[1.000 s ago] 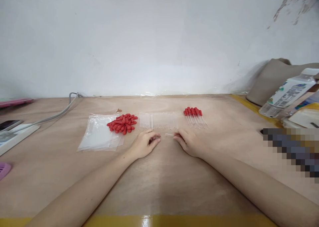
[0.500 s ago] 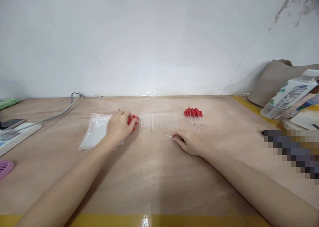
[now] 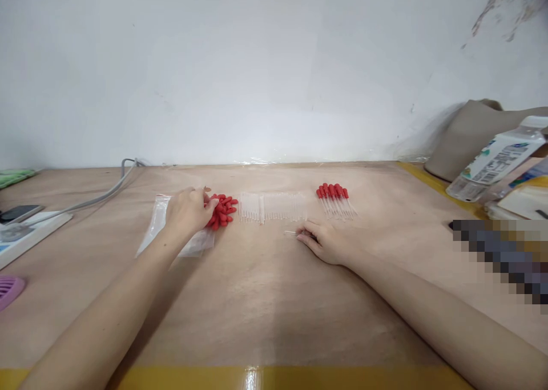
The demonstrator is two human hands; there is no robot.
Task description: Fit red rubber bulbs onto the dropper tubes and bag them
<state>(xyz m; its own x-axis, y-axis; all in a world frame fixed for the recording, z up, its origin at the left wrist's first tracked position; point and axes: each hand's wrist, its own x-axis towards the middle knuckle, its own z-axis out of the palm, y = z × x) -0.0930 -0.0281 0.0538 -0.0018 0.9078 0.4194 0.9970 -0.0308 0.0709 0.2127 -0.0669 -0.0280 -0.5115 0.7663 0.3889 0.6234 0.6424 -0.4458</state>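
Several red rubber dropper bulbs [image 3: 223,212] lie heaped left of the middle. My left hand [image 3: 188,209] is at the left side of this heap, above clear plastic bags [image 3: 156,227]. Its thumb and index finger are apart, and the other fingertips are hidden. My right hand [image 3: 323,241] rests on the table, its fingers pinched on a thin clear dropper tube [image 3: 290,232] that points left. Between the hands, clear dropper tubes [image 3: 274,207] lie in a row. Beyond my right hand is a group of droppers [image 3: 336,198] with red bulbs fitted.
A clear bottle [image 3: 496,159] leans at the right, before a beige-grey object [image 3: 458,141]. A grey cable [image 3: 107,195] runs to a white power strip [image 3: 38,230] at the left. A purple slotted object [image 3: 9,291] lies nearer. Yellow tape [image 3: 192,377] edges the table.
My left hand has moved a little left, uncovering more of the red bulb heap. My right hand stays in place, holding the tube.
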